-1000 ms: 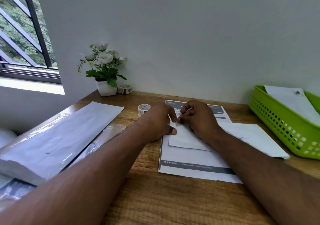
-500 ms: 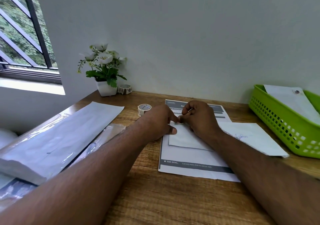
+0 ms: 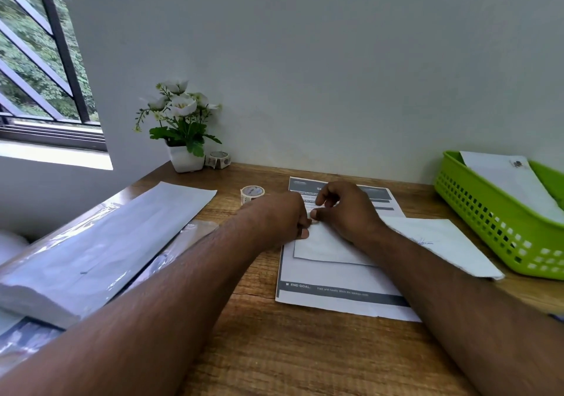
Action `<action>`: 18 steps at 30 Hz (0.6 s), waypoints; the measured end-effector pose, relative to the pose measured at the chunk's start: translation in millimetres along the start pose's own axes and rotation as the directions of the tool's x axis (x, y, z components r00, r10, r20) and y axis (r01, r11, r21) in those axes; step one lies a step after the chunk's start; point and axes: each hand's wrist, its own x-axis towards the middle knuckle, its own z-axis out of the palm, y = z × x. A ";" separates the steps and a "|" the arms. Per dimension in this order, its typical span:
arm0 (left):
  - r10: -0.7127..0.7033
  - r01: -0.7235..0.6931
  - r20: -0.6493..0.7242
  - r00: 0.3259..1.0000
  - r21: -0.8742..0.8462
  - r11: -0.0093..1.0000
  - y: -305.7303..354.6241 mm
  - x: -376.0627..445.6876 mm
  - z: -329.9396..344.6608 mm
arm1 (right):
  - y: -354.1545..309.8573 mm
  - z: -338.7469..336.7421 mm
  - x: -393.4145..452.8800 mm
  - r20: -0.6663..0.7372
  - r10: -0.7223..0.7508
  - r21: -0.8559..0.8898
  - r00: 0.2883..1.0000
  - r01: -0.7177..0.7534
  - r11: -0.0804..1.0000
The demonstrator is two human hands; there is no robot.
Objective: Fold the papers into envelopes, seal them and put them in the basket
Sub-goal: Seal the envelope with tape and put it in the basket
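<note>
Little has shifted since a second ago: both hands stay at the folded white paper envelope (image 3: 323, 243), left hand (image 3: 282, 217) and right hand (image 3: 348, 209) pinching its top edge. Whether a sticker is between the fingertips is hidden. At three o'clock, the green plastic basket (image 3: 488, 221) holds one; another folded white sheet (image 3: 442, 243) waits.

Bare forearms, no sleeves visible

Folded paper (image 3: 323, 244) lies on the printed sheet (image 3: 329, 289), tape roll (image 3: 252, 193) behind-left. Basket (image 3: 488, 212) sits far right, envelope (image 3: 512, 182) inside.
</note>
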 end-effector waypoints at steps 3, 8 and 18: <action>0.024 -0.024 0.024 0.999 0.000 1.000 0.4 -1.4 -2.9 | 0.3 -7.5 4.1 0.097 0.071 0.036 0.993 -0.075 0.997; 0.043 -0.043 0.012 0.999 -0.028 0.999 -3.5 -4.1 -4.9 | -3.0 -26.0 1.2 0.291 0.080 0.257 0.953 -0.158 0.953; -0.002 -0.045 -0.170 0.985 -0.269 0.962 -13.5 2.8 8.1 | -3.9 -23.3 -3.4 0.310 -0.048 0.117 0.950 0.012 0.993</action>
